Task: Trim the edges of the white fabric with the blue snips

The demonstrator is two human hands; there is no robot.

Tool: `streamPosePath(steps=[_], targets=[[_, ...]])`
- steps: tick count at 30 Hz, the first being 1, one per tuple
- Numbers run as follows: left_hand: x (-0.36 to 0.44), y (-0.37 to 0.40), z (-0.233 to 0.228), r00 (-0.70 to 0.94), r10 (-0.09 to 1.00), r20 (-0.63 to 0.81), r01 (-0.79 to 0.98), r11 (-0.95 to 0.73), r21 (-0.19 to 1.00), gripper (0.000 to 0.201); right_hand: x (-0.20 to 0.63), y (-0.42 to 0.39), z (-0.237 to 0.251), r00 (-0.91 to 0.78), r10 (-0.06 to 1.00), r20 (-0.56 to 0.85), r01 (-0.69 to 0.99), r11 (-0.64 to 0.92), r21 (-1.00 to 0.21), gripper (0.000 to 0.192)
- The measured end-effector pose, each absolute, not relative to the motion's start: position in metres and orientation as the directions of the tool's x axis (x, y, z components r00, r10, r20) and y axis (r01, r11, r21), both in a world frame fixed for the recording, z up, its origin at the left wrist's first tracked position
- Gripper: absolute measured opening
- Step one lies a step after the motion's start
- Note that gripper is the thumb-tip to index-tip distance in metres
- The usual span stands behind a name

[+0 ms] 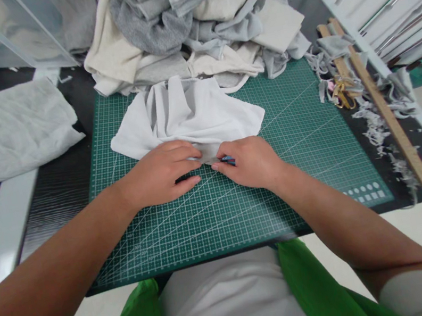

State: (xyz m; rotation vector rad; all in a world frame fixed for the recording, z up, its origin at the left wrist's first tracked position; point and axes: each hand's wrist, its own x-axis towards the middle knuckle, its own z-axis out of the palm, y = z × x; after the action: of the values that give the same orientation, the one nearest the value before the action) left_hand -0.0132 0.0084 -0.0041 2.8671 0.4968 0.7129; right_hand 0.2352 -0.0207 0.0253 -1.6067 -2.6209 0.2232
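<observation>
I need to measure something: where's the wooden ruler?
In the head view, the wooden ruler lies on the right, just beyond the green cutting mat, among grey fabric scraps.

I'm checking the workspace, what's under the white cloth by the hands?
The white cloth lies on the green cutting mat. Its near edge is under the left hand. Anything beneath its folds is hidden.

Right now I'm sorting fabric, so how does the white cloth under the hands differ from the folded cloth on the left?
The white cloth is bright white and rumpled on the green mat; the folded cloth is greyer, lies flat off the mat. The left hand and right hand touch only the white cloth. Both are plain, unpatterned fabric.
</observation>
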Motion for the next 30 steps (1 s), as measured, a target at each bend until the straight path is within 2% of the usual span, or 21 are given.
streamPosePath(steps=[7,19,30], targets=[[-0.0124,0.0085,-0.0034,0.832,0.362,0.420,0.287,-0.929,0.232,0.022,0.2312,-0.0218,0.0277,-0.463,0.886,-0.032,0.884,0.459,-0.086,0.033],[-0.0118,0.0085,-0.0027,0.831,0.378,0.408,0.294,-0.921,0.254,0.021,0.2299,-0.0218,0.0283,-0.448,0.892,-0.057,0.891,0.441,-0.106,0.034],[-0.0120,0.0081,-0.0029,0.835,0.391,0.388,0.310,-0.915,0.256,0.021,0.2273,-0.0232,0.0313,-0.451,0.889,-0.078,0.893,0.449,-0.041,0.034]])
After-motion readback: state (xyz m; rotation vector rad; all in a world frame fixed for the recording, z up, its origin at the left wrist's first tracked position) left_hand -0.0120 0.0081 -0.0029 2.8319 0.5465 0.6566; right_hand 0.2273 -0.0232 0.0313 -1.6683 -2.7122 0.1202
